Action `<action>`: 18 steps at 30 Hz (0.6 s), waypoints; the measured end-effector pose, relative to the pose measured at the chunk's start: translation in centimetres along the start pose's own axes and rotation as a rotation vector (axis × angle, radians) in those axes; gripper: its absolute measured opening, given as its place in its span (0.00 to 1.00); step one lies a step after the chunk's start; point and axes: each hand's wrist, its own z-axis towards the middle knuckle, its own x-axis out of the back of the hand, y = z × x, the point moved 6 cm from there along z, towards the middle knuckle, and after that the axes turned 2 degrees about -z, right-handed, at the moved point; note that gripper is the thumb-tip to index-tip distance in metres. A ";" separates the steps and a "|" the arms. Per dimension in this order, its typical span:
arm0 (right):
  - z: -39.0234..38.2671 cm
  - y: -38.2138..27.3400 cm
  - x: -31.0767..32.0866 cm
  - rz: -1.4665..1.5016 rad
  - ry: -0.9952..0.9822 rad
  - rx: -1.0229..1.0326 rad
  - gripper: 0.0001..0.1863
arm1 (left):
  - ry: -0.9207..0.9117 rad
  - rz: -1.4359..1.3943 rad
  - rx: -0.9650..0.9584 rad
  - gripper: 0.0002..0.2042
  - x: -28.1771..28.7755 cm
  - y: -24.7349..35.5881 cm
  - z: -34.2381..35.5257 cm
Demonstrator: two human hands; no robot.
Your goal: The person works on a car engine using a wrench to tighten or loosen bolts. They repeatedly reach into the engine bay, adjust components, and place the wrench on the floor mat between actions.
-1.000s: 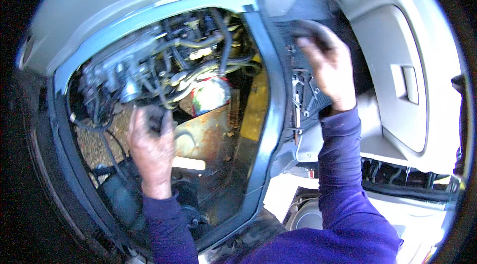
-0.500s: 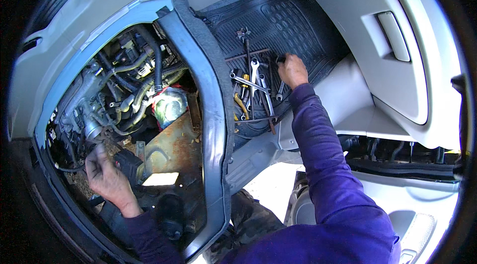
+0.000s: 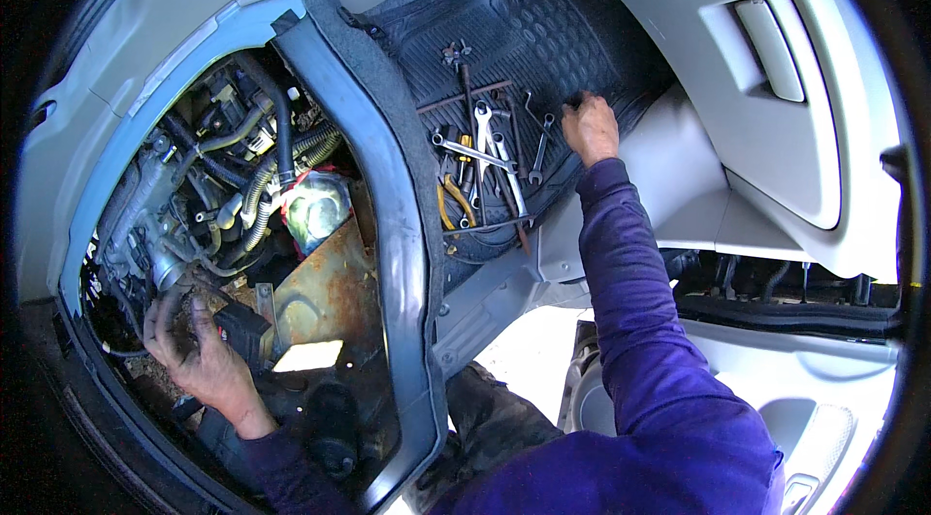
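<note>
My left hand [image 3: 208,360] hangs over the engine bay with its thumb and fingers apart, holding nothing that I can see. Close to it are a metal pipe end [image 3: 168,269] and a black box-shaped part [image 3: 244,329]. On the far right of the rubber floor mat [image 3: 465,25], my right hand [image 3: 590,130] is closed, its fingers curled down; whatever may be in them is hidden. Left of it lie a small combination wrench [image 3: 541,148], a larger wrench [image 3: 483,132], a wrench lying across the others [image 3: 472,154] and yellow-handled pliers [image 3: 446,205].
A blue metal rim [image 3: 393,176] with grey carpet separates the engine bay from the mat. Hoses [image 3: 260,195] and a brightly lit clear bag-like item [image 3: 318,209] sit in the bay, beside a rusty metal plate [image 3: 335,287]. The grey glovebox door [image 3: 698,40] stands at the right.
My left hand has opened from a pinch, its fingers spreading. My right hand has moved slightly right, away from the tools, and the small wrench beside it now shows fully.
</note>
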 end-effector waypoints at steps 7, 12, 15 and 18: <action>-0.5 0.8 -0.8 -0.021 -0.189 -0.061 0.18 | -0.150 -0.265 0.661 0.14 -0.7 -4.9 -1.8; -4.9 -0.2 -2.6 -0.071 -0.485 -0.028 0.19 | -0.163 -0.310 0.262 0.14 -1.5 -2.8 -1.4; -7.8 -2.0 -3.6 -0.090 -0.405 -0.176 0.18 | -0.286 -0.317 0.213 0.13 -2.7 -2.0 -1.8; -9.0 -2.8 -4.2 -0.111 -0.353 -0.271 0.17 | -0.309 -0.320 0.272 0.11 -3.0 -2.1 -2.0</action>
